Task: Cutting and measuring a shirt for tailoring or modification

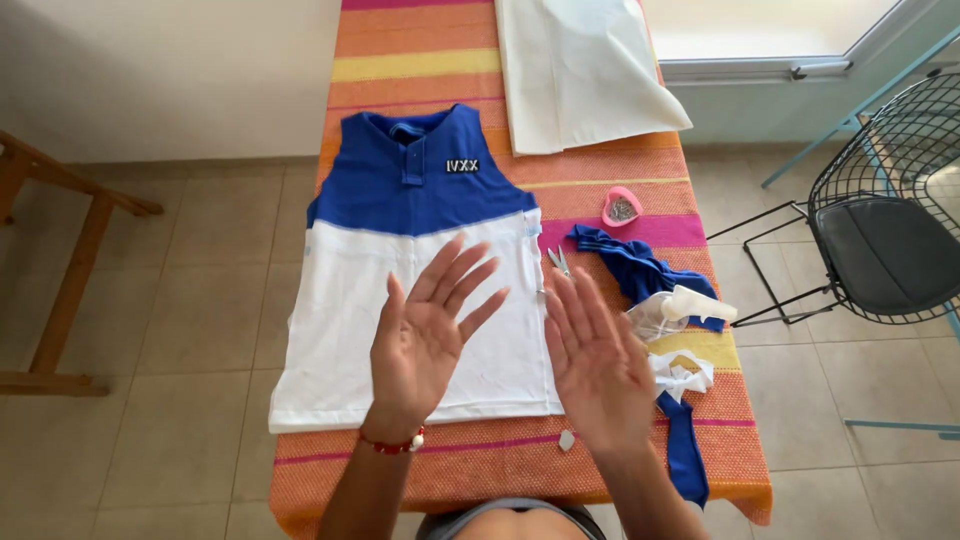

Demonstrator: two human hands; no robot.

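My left hand and my right hand are raised palm-up above the table, fingers spread, holding nothing. Under them lies a sleeveless polo shirt, blue at the top and white below, spread flat on an orange striped tablecloth. My left wrist wears a red bead bracelet. Small scissors lie just right of the shirt's edge, near my right hand's fingertips. Blue fabric pieces and white scraps lie to the right of my right hand.
A pink heart-shaped dish with pins sits at the right. White folded cloth lies at the table's far end. A wire chair stands at right, a wooden frame at left. A small white chalk piece rests near the front edge.
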